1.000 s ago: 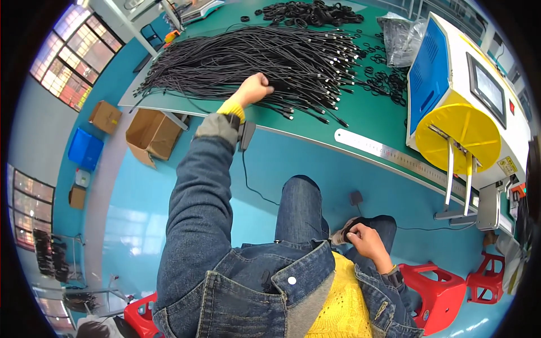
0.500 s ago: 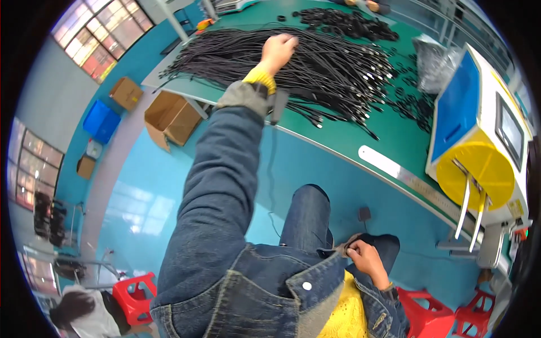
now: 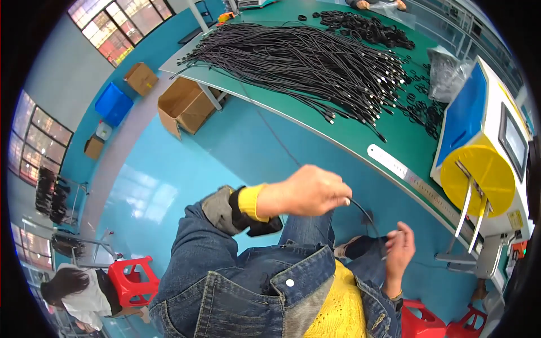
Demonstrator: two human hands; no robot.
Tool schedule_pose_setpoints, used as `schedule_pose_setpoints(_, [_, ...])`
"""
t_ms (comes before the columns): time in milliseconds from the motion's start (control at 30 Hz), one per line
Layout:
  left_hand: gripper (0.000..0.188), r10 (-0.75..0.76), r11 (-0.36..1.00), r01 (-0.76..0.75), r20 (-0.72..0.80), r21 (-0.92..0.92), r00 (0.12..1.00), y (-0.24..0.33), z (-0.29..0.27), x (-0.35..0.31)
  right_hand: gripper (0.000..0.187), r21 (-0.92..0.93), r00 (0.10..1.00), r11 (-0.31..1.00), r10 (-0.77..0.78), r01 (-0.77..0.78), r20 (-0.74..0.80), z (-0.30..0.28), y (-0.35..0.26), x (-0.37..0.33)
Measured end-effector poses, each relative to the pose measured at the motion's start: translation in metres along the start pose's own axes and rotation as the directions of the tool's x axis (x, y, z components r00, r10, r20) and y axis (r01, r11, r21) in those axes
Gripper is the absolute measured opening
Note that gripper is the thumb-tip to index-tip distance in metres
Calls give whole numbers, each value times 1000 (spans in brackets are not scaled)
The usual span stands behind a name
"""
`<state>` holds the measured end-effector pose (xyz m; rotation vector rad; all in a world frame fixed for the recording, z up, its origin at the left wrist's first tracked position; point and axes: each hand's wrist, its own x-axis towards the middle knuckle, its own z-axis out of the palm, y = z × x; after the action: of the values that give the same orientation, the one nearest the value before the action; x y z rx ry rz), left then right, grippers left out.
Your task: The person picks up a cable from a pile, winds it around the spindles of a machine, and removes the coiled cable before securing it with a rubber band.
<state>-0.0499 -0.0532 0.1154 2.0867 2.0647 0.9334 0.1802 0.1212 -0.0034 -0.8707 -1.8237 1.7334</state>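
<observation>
A thin black cable (image 3: 363,213) is pinched in my left hand (image 3: 315,190), which is closed above my lap. On one side the cable trails up and left toward the table. Its other part bends down to the right, with an end beside the fingers of my right hand (image 3: 399,250). That right hand is raised, its fingers loosely bent and apart, slightly blurred. Beyond my hands, a large pile of black cables (image 3: 293,62) with silvery connectors covers much of the green table (image 3: 344,135).
A blue, white and yellow machine (image 3: 476,146) with two prongs stands at the right. A metal ruler (image 3: 403,169) lies along the table edge. Small black rings (image 3: 366,28) and a clear plastic bag (image 3: 448,73) are behind. A cardboard box (image 3: 186,107) sits on the floor.
My left hand has come back from the cable pile to above my lap, now with a cable in it. My right hand has left the jacket edge and moved right.
</observation>
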Motion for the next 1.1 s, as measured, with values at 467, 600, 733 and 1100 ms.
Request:
schedule_pose_setpoints(467, [12,-18,839,159,265,-520,964,98,73,67,31,-894,560,237,-828,381,19,-95,-56,-85])
schedule_pose_setpoints(600, [11,69,829,-44,23,-557,997,122,65,100,31,-969,385,87,-923,230,8,-105,-100,-74])
schedule_pose_setpoints(733, [12,67,877,-209,-323,-432,944,111,65,151,26,-946,331,212,-935,243,-125,-114,-119,-23])
schedule_pose_setpoints(1100, [13,-119,822,-87,-319,-562,940,57,106,207,10,-843,340,472,-862,260,-377,-118,-95,86])
